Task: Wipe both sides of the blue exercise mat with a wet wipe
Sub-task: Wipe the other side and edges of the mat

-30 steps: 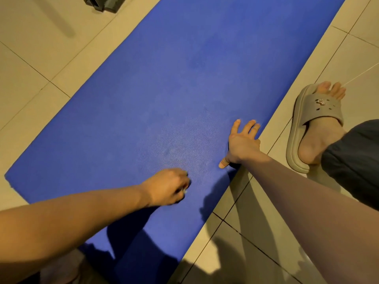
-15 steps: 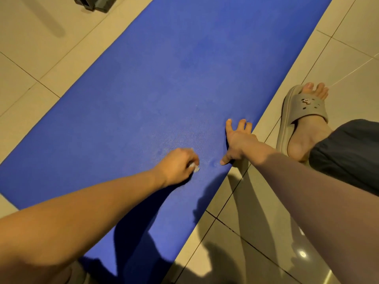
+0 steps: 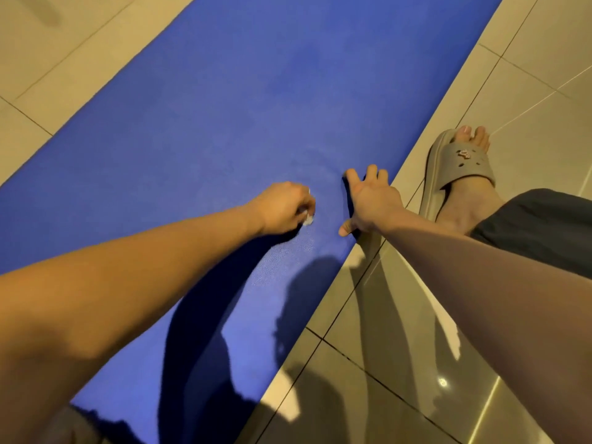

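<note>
The blue exercise mat (image 3: 224, 123) lies flat on the tiled floor, running from the lower left to the upper right. My left hand (image 3: 283, 208) is curled round a small white wet wipe (image 3: 308, 219) and presses it on the mat near the right edge. Only a scrap of the wipe shows past the fingers. My right hand (image 3: 368, 200) lies flat with spread fingers on the mat's right edge, a short gap from my left hand.
A foot in a grey slipper (image 3: 458, 168) stands on the beige floor tiles (image 3: 528, 75) right of the mat, with a dark trouser leg (image 3: 544, 225) above it. Arm shadows fall across the mat's near end.
My left hand has slid the wipe up the mat and to the right, closer to my right hand. The view has shifted forward, and the dark object at the top left has left the frame.
</note>
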